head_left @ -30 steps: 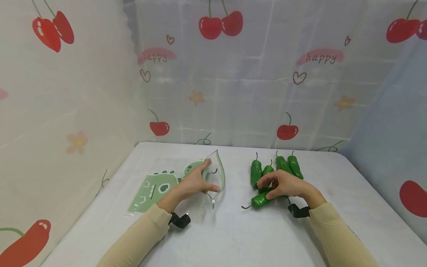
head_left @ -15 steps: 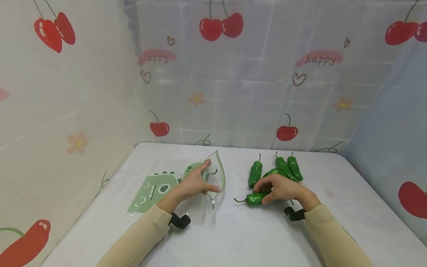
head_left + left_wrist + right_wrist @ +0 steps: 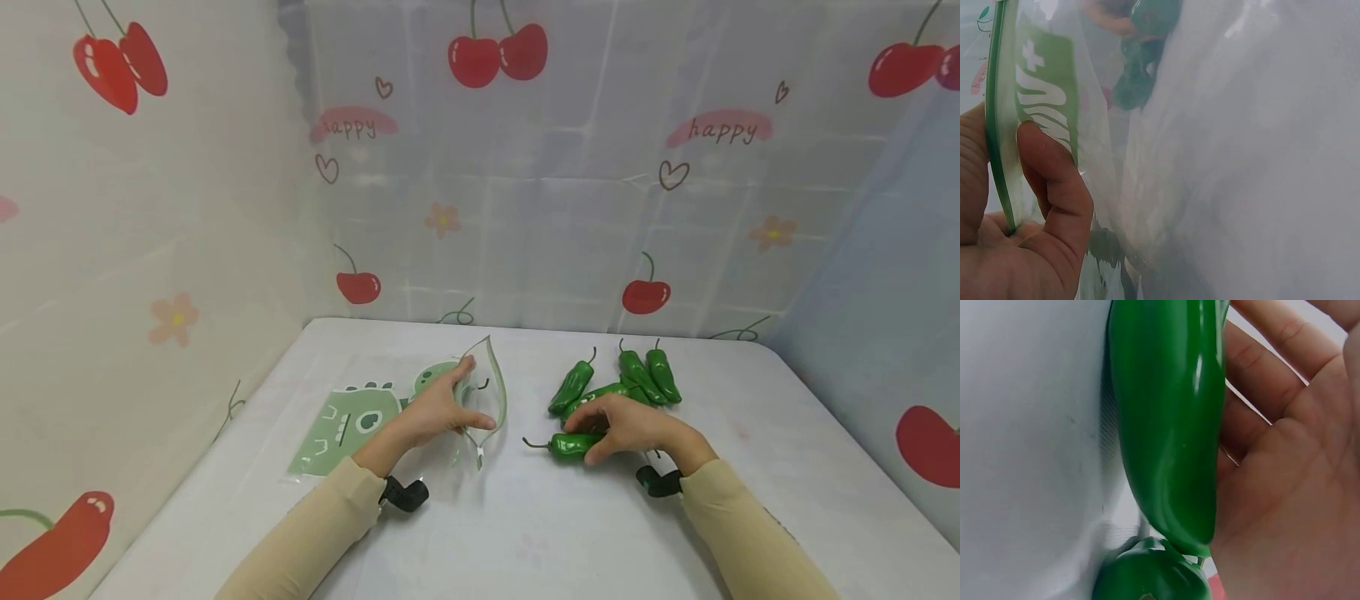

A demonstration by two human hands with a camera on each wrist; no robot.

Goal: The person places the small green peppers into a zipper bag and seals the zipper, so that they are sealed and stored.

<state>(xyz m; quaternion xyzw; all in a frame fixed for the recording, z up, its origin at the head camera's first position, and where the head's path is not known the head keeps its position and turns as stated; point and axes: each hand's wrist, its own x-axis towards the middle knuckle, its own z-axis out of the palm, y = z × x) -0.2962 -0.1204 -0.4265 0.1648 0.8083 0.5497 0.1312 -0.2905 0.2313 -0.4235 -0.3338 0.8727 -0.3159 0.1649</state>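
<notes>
My left hand (image 3: 431, 417) holds a clear zip bag (image 3: 327, 442) with a green cartoon monster print, its mouth spread between thumb and fingers. In the left wrist view, the green zip edge (image 3: 997, 137) runs between the thumb and the fingers. A thin dark curved stem (image 3: 483, 385) shows at the bag's mouth. On the right, my right hand (image 3: 637, 425) grips a green pepper (image 3: 567, 446), whose stem points left. The right wrist view shows this pepper (image 3: 1169, 419) lying along the fingers, with another pepper (image 3: 1150, 575) just below it.
Behind the right hand lie several more green peppers (image 3: 573, 385), two of them (image 3: 662, 375) side by side at the back right. A white table (image 3: 480, 542) carries everything. Cherry-printed curtains (image 3: 525, 192) rise at its back and sides.
My right hand has moved left and slightly toward me with the pepper in its grip. Loose peppers behind it have shifted and turned. The left hand and bag stay as they were.
</notes>
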